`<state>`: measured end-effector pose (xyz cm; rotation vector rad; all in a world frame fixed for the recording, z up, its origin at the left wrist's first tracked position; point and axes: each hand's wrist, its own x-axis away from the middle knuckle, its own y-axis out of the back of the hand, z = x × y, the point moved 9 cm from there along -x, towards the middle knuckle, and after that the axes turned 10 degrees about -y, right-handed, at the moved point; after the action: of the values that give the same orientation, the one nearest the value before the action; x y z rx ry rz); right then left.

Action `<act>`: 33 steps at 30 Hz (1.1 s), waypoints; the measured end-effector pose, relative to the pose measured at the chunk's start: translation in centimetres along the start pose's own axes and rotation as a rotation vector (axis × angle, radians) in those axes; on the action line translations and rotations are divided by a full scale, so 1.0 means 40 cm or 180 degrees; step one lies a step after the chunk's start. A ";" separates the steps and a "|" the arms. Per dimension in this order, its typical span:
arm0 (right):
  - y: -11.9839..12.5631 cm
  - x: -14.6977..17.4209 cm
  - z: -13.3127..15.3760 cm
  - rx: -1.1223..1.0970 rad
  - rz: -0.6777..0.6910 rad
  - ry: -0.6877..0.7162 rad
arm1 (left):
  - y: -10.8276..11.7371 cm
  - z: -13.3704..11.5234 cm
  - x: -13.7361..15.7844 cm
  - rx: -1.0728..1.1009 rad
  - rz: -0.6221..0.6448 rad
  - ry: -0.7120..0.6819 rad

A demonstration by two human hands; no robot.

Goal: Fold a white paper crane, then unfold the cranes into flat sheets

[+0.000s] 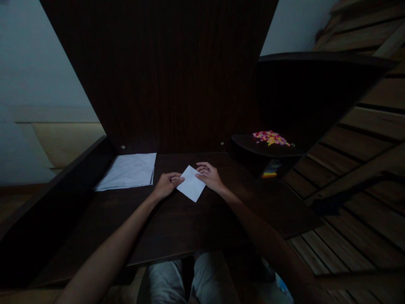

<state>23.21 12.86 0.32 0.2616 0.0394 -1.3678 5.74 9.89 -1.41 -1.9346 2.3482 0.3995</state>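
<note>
Dim light; the clock is centring on the paper, with twelve pointing away from the wearer. A square of white paper (191, 185) is sitting diamond-wise between the two hands, one corner pointing near twelve, another near six. Whether it is resting on the dark wooden surface (177, 236) or hovering just over it, I am not able to tell.

The left hand (166, 184) is pinching narrowly at the ten o'clock side — thumb lying on top, fingers curling in behind. The right hand (213, 179) is touching at two o'clock, its thumb lapping over the edge, its fingers loosely spreading beyond the paper; how firmly it is gripping is not showing.

Farther off at nine, a stack of white paper sheets (126, 171) is lying slightly rumpled. Toward two, a pile of small pink, red and yellow pieces (272, 137) is resting on a rounded corner shelf (245, 143); they are showing too small for naming.

Step in hand, by my reading: steadying and squaring up the paper with both hands. No crease is showing clearly. The next move is probably calling for a light, even hold — the right fingers closing in, the left pinch keeping the edge from slipping or buckling.
</note>
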 end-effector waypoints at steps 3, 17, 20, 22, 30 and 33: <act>0.001 0.002 0.002 -0.0046 0.0024 -0.0056 | 0.005 0.002 0.004 0.0016 -0.0070 0.0114; 0.004 0.002 -0.026 -0.0451 0.0049 -0.0590 | 0.056 0.011 -0.001 0.0356 -0.0648 0.0113; 0.024 0.000 -0.024 -0.0500 -0.0203 -0.0569 | 0.045 0.003 -0.005 0.0437 -0.0499 -0.0033; 0.030 -0.002 -0.025 -0.0505 -0.0286 -0.0561 | 0.034 -0.016 -0.005 0.0421 -0.0381 -0.0301; 0.014 0.005 -0.048 0.0285 -0.0213 -0.0609 | -0.032 -0.091 0.026 -0.2000 0.0328 -0.1621; 0.013 0.011 -0.026 0.0983 -0.0263 -0.0376 | -0.062 -0.087 0.034 -0.2671 0.0639 -0.1882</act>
<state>23.93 12.73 -0.70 0.4407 -0.2639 -1.4679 8.26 7.32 1.25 -1.4307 2.0984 1.9076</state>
